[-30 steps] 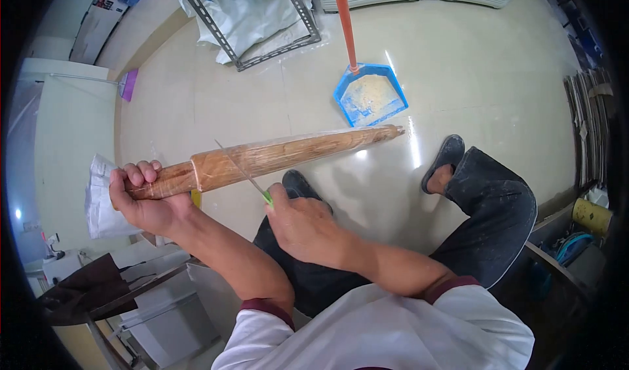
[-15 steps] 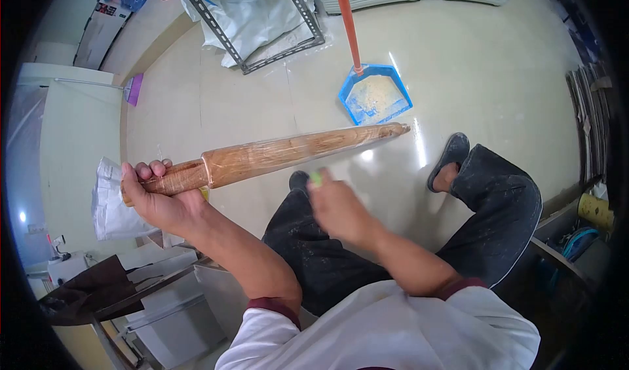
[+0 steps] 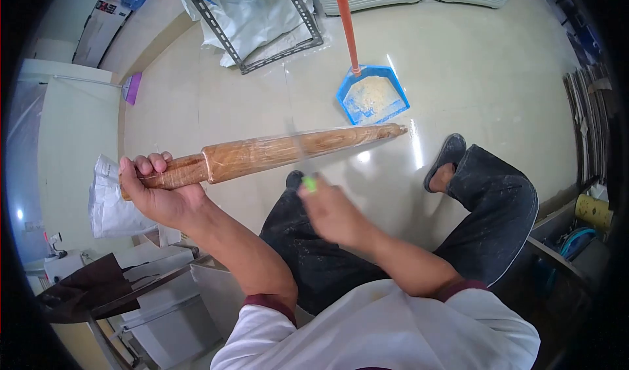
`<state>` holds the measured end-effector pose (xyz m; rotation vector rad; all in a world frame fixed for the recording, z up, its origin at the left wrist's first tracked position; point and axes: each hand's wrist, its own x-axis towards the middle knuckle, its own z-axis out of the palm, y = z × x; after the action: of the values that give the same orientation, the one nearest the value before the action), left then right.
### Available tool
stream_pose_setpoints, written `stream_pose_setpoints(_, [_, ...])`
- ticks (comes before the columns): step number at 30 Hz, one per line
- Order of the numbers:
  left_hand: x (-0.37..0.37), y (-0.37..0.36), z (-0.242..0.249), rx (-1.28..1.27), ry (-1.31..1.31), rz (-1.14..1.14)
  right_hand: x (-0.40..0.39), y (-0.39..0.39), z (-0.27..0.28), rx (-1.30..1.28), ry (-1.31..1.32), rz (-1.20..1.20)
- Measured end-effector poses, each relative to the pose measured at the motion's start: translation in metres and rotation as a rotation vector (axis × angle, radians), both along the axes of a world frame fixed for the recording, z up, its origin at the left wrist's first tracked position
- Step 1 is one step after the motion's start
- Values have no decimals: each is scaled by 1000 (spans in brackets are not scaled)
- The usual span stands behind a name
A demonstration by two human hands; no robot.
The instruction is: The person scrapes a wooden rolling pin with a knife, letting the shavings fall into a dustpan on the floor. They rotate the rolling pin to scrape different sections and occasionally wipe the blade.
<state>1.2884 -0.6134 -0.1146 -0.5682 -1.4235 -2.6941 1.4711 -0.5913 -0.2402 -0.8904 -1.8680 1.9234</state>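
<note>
- Left hand (image 3: pixel 165 203) stays wrapped round the wooden rod (image 3: pixel 262 155).
- Right hand (image 3: pixel 335 214), clenched on the knife (image 3: pixel 308 183), is nearer the rod's tip than 1 second ago.

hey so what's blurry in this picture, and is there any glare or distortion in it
Head view: right hand and green-handled blade blurred, while the wooden piece looks sharper; head view: bright glare on the floor near the dustpan; head view: wide-angle bending, with dark rounded corners.

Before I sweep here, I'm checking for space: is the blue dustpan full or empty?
The blue dustpan is partly filled: pale debris covers much of its floor, with blue showing near its front edge.
</note>
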Motion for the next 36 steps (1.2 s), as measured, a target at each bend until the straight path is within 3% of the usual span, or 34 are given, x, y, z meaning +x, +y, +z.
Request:
stream_pose_setpoints(1, [3, 1, 1, 2, -7, 16, -15, -8, 13, 153, 19, 4])
stream_pose_setpoints(2, [4, 2, 1, 6, -13, 35, -17, -9, 29, -5, 100, 92])
stream_pose_setpoints(5, [2, -1, 0, 8, -14, 38, -18, -13, 22, 64, 102, 1])
stream_pose_setpoints(7, [-2, -2, 0, 3, -16, 49, -1, -10, -37, 85, 120, -60])
stream_pose_setpoints(9, [-6, -4, -2, 1, -20, 56, 31, -2, -132, -216, -83, -214])
stream_pose_setpoints(11, [-11, -6, -3, -10, -34, 49, 72, 25, -141, -482, -381, -281])
stream_pose_setpoints(18, [-22, -13, -8, -6, 19, -79, 118, 45, -98, -950, 250, -273])
stream_pose_setpoints(22, [-11, -7, -3, 19, 61, -196, 116, 51, -72, -1029, 402, -175])
stream_pose_setpoints(26, [-5, -4, 2, 45, 132, -277, 94, 62, -62, -700, 98, -243])
stream_pose_setpoints(29, [-5, -3, 2, 106, 152, -319, 72, 70, -80, -254, -191, -191])
stream_pose_setpoints(32, [-6, -2, 1, 116, 168, -314, 36, 70, -92, 650, -595, -72])
stream_pose_setpoints(36, [-9, -1, -2, 127, 183, -280, 15, 52, -90, 561, -722, -38])
